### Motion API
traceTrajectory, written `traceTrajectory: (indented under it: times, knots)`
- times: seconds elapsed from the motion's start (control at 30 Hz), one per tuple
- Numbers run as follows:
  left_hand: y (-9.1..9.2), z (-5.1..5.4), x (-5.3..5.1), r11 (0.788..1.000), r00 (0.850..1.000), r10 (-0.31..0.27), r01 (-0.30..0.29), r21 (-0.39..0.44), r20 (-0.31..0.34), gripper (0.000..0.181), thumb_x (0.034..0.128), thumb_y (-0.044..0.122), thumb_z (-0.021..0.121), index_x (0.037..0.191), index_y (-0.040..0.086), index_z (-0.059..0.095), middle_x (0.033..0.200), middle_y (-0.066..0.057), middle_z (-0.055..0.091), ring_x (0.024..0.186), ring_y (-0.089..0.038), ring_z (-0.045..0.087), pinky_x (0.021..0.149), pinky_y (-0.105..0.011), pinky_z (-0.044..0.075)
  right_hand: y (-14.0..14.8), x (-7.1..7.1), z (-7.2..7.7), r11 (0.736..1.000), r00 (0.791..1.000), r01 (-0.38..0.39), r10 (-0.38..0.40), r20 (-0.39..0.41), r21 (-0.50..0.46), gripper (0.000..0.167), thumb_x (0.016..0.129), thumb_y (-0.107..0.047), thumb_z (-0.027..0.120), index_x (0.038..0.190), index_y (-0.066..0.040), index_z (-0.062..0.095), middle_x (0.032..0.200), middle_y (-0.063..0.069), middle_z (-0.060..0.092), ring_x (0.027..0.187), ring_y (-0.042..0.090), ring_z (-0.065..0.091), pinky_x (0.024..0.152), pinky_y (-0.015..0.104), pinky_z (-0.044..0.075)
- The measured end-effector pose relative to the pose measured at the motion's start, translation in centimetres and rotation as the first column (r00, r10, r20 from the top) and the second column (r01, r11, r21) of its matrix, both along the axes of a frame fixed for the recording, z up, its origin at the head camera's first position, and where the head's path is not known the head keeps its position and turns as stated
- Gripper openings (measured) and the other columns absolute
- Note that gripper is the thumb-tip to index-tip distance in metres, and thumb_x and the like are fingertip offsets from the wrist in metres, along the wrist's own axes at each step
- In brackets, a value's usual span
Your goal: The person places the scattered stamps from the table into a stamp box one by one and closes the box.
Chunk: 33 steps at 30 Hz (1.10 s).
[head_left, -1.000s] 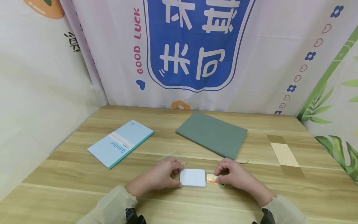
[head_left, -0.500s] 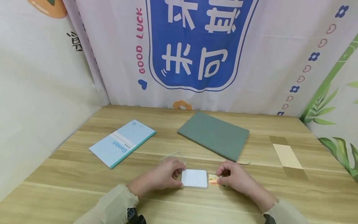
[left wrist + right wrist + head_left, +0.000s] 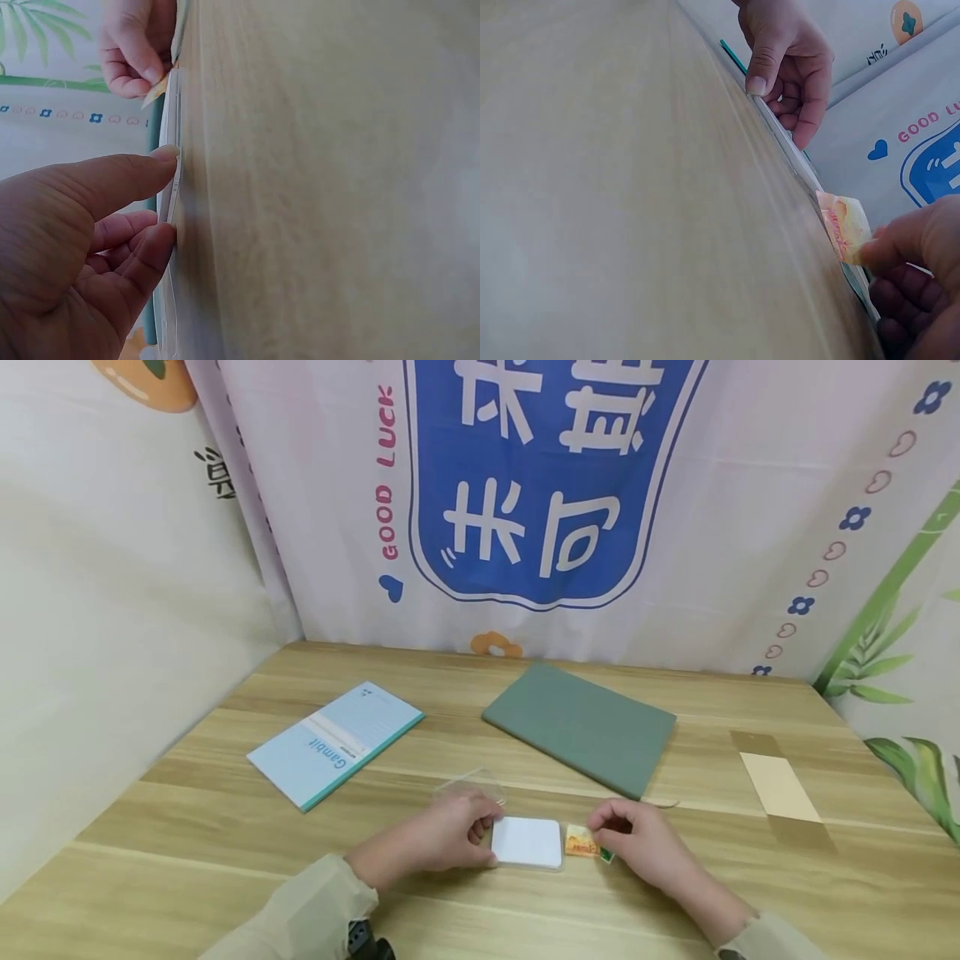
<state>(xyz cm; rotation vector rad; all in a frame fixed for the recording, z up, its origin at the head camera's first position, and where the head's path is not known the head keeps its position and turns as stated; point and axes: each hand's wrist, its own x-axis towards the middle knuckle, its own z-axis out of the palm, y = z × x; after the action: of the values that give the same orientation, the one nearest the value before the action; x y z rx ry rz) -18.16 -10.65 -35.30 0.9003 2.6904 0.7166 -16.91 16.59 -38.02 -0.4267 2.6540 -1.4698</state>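
Note:
A shallow clear plastic box (image 3: 561, 863) lies flat on the table with a stack of white cards (image 3: 527, 842) inside. My left hand (image 3: 453, 837) holds its left end, thumb at the near corner and fingers at the far one. Just right of the box, my right hand (image 3: 641, 843) pinches a small orange and yellow printed paper piece (image 3: 581, 841) between thumb and forefinger. In the right wrist view this paper piece (image 3: 843, 227) stands tilted up off the table. A small green piece (image 3: 606, 855) shows under the right fingertips, partly hidden.
Behind the left hand lies a clear plastic lid (image 3: 480, 781). A light blue notebook (image 3: 336, 745) rests at the left, and a dark green notebook (image 3: 581, 727) is farther back. A cream strip (image 3: 780, 787) lies on the wooden table (image 3: 225, 877) at the right.
The whole scene shifts slightly right and down as the head view turns. Both hands keep their holds; slightly more of the orange paper piece shows beside the right fingers.

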Motion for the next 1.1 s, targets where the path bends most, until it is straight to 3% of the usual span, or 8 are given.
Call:
traceTrajectory:
  times: [0.23, 0.5, 0.77, 1.1]
  knots:
    - [0.0, 0.0, 0.1, 1.000, 1.000, 0.017, -0.017, 0.006, 0.019, 0.038, 0.0735, 0.016, 0.078, 0.106, 0.003, 0.061, 0.081, 0.005, 0.048, 0.074, -0.004, 0.045, 0.065, -0.017, 0.042, 0.3, 0.0, 0.7, 0.998, 0.999, -0.004, 0.006, 0.032, -0.055, 0.008, 0.084, -0.004, 0.063, 0.091, 0.000, 0.064, 0.082, 0.006, 0.060, 0.067, 0.008, 0.048, 0.057, 0.022, 0.043]
    - [0.0, 0.0, 0.0, 1.000, 1.000, -0.006, 0.006, 0.006, 0.016, 0.040, 0.0742, 0.016, 0.077, 0.108, 0.002, 0.061, 0.082, 0.005, 0.049, 0.075, -0.004, 0.045, 0.065, -0.016, 0.043, 0.1, -0.1, 1.7, 0.995, 0.996, 0.023, -0.015, 0.086, -0.100, 0.009, 0.083, -0.001, 0.061, 0.091, 0.003, 0.062, 0.078, 0.006, 0.058, 0.068, 0.010, 0.051, 0.060, 0.023, 0.047]
    - [0.0, -0.1, 0.0, 1.000, 1.000, -0.015, 0.015, 0.006, 0.010, 0.041, 0.0747, 0.016, 0.077, 0.110, 0.001, 0.061, 0.083, 0.005, 0.049, 0.076, -0.005, 0.046, 0.066, -0.016, 0.043, -0.4, -0.2, 2.1, 0.991, 0.993, -0.033, 0.047, 0.110, -0.130, 0.014, 0.084, -0.004, 0.061, 0.095, 0.005, 0.061, 0.082, 0.007, 0.059, 0.070, 0.011, 0.053, 0.062, 0.024, 0.050]
    - [0.1, 0.1, -0.1, 1.000, 0.999, -0.003, 0.003, -0.017, 0.033, 0.044, 0.0747, 0.017, 0.077, 0.113, 0.002, 0.061, 0.085, 0.005, 0.050, 0.076, -0.004, 0.046, 0.067, -0.016, 0.043, -1.8, -0.4, 2.1, 0.984, 0.989, -0.055, 0.077, 0.126, -0.167, 0.016, 0.083, -0.006, 0.063, 0.095, 0.005, 0.061, 0.079, 0.006, 0.058, 0.067, 0.011, 0.049, 0.055, 0.022, 0.044]
